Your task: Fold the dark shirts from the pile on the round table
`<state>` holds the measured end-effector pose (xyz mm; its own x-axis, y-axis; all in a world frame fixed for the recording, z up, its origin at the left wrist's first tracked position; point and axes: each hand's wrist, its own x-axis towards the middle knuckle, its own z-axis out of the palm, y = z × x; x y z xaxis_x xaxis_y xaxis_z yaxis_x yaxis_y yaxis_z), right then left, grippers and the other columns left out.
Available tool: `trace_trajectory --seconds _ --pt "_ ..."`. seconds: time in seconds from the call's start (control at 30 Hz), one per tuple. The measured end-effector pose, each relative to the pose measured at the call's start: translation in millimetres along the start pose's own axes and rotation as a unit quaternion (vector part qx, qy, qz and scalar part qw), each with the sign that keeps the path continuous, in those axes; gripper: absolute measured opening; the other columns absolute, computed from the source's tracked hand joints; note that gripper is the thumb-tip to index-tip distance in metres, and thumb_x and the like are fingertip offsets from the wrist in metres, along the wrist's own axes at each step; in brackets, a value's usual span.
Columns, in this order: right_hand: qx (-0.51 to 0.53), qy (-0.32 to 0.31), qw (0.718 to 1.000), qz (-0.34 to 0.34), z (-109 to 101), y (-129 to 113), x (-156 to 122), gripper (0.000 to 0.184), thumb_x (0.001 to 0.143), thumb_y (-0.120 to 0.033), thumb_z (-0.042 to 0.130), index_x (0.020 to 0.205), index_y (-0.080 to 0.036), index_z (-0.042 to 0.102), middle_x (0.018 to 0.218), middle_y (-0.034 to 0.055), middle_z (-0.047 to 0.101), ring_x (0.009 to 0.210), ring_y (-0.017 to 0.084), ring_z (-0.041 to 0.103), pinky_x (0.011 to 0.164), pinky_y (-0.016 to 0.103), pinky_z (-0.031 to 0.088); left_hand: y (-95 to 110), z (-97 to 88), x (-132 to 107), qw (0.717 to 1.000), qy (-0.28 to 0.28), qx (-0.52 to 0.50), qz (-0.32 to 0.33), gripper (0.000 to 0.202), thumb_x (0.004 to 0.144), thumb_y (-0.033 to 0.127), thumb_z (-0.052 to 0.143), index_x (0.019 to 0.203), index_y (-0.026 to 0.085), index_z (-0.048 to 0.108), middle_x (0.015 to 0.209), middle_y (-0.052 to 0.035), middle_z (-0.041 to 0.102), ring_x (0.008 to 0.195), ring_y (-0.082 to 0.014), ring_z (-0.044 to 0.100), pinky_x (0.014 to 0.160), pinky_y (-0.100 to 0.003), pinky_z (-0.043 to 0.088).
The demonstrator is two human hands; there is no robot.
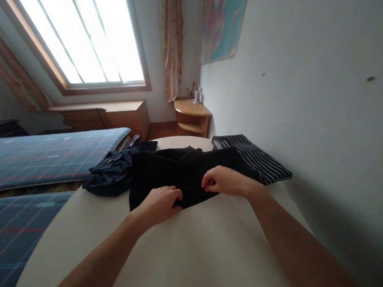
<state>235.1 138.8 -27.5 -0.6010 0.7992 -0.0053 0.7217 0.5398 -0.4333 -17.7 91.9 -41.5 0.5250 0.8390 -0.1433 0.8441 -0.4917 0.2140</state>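
Note:
A black garment (186,173) lies spread across the cream round table (196,253), its exact kind not clear. My left hand (160,202) rests at its near edge, the fingers bent and the thumb apart from them. Over the right part of the cloth is my right hand (225,180), its fingers curled in towards the thumb; whether cloth is pinched there is hidden. To the left, a crumpled dark navy garment (112,172) touches the black one. A black-and-white striped cloth (258,157) lies partly under the black garment at the right.
Blue plaid mattresses (59,160) are at the left, close to the table. A white wall (329,112) runs along the right side. Behind the table stand a wooden corner shelf (193,109) and a low wooden desk (127,116) below the window (82,38).

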Motion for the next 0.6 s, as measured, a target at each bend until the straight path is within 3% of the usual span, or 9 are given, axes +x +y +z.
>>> trace_trajectory --seconds 0.13,0.23,0.4,0.5,0.6 --pt "-0.068 -0.034 0.997 0.017 17 -3 1 0.024 0.069 -0.014 0.075 0.088 -0.029 0.079 0.092 0.0009 0.077 0.081 0.021 0.071 0.068 0.027 0.050 0 10.3 2 0.999 0.018 0.041 0.024 0.024 0.082 0.026 0.064 0.106 0.023 0.068 0.107 -0.0076 0.068 0.098 -0.0269 0.066 0.078 -0.034 0.050" --pt "-0.100 -0.032 0.994 0.021 23 0 2 0.026 0.067 -0.017 0.077 0.090 -0.029 0.078 0.096 0.0020 0.077 0.085 0.022 0.071 0.067 0.027 0.049 2 11.6 4 0.997 0.019 0.053 0.045 0.018 0.084 0.020 0.058 0.099 0.022 0.068 0.104 -0.0076 0.067 0.095 -0.0245 0.066 0.077 -0.032 0.050" --pt "-0.089 -0.025 0.996 0.020 25 -10 0 0.021 0.062 -0.012 0.077 0.075 -0.029 0.077 0.077 -0.0008 0.074 0.068 0.018 0.068 0.056 0.025 0.043 4 5.0 -1 0.999 -0.016 0.015 0.032 0.016 0.079 0.013 0.056 0.085 0.021 0.068 0.093 -0.0055 0.070 0.088 -0.0228 0.067 0.072 -0.030 0.050" --pt "-0.063 -0.106 0.992 0.030 24 -34 -6 0.016 0.064 -0.012 0.078 0.068 -0.027 0.076 0.067 -0.0024 0.071 0.060 0.015 0.065 0.053 0.024 0.039 -3 -2.5 -10 0.982 -0.151 -0.114 0.013 0.011 0.076 0.023 0.064 0.085 0.023 0.070 0.080 -0.0019 0.072 0.073 -0.0203 0.068 0.062 -0.028 0.049" --pt "0.020 -0.255 0.967 0.008 23 -58 -11 0.007 0.069 -0.022 0.081 0.074 -0.025 0.077 0.064 -0.0039 0.071 0.060 0.013 0.065 0.051 0.021 0.038 -9 -7.6 -13 0.907 -0.320 -0.273 -0.018 0.028 0.079 0.033 0.065 0.104 0.022 0.069 0.082 -0.0019 0.074 0.065 -0.0191 0.069 0.053 -0.026 0.050"
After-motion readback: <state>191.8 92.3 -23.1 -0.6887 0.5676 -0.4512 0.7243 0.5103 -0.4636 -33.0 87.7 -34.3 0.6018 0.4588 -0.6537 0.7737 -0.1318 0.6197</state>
